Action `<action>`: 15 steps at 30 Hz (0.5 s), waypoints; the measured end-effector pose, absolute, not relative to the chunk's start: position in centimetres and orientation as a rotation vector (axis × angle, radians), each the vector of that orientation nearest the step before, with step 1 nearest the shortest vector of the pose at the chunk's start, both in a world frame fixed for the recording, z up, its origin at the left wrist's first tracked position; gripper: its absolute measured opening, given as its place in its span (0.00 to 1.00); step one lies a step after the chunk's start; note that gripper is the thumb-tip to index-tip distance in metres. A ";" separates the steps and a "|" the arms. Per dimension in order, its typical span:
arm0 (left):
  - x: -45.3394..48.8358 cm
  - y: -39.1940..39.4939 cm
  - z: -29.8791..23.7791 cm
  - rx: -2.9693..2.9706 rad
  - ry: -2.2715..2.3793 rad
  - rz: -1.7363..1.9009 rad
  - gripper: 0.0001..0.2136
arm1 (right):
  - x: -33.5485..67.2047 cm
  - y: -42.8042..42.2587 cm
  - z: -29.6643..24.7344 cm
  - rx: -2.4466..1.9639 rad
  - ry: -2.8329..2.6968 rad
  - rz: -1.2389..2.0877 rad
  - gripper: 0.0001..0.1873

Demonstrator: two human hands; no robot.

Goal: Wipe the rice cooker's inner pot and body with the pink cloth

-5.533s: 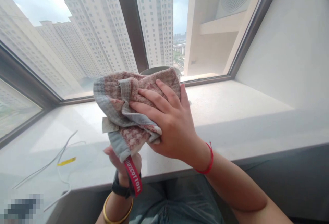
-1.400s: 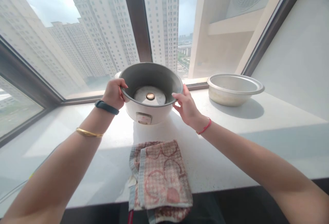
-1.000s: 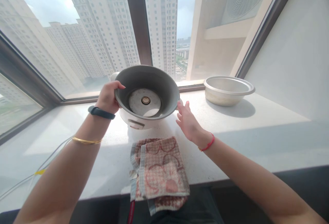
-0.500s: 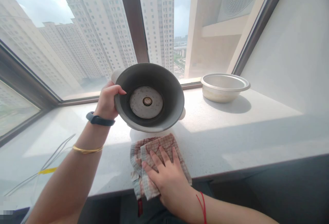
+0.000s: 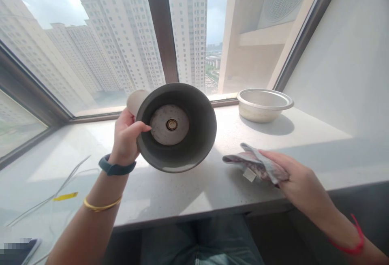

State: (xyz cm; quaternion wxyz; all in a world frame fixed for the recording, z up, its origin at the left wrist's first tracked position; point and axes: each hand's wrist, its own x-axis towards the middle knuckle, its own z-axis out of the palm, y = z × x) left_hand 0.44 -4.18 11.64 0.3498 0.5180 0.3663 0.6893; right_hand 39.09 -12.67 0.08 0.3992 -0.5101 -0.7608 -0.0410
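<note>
A rice cooker body [image 5: 194, 143] is tilted so that its dark inside faces me. On its floor a round metal heating plate [image 5: 160, 129] shows, with a small round button at the centre. My left hand [image 5: 126, 137] grips the left rim, thumb inside and fingers behind; a pale rounded part [image 5: 135, 102] sticks out above that hand. Over the sill on the right, my right hand [image 5: 293, 174] is closed round a bunched checked cloth [image 5: 258, 161], its pale label hanging down. The cloth is apart from the cooker body.
A pale round pot [image 5: 263, 113] with a wide rim stands at the back right of the white windowsill [image 5: 188, 194]. At left lie a thin cable [image 5: 65, 182] with a yellow tag [image 5: 65, 196] and a dark phone-like object [image 5: 22, 253]. Window frames rise behind.
My right hand, which lay flat on the cloth at the sill's front edge, has picked it up and moved right. The cooker body has come down slightly in my left hand.
</note>
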 end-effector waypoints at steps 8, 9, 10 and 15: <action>3.4 -5.8 9.8 1.625 1.043 1.756 0.17 | 28.1 -8.1 4.1 -0.994 -2.104 -0.434 0.17; 3.6 -5.8 9.8 1.629 1.053 1.763 0.17 | 26.9 -7.0 4.0 -1.043 -2.204 -0.396 0.17; 3.7 -5.7 9.9 1.625 1.056 1.774 0.17 | 26.0 -5.9 3.8 -1.083 -2.293 -0.356 0.17; 4.1 -5.4 10.4 1.536 0.977 1.829 0.19 | 22.3 -3.7 3.8 -1.050 -2.523 0.176 0.16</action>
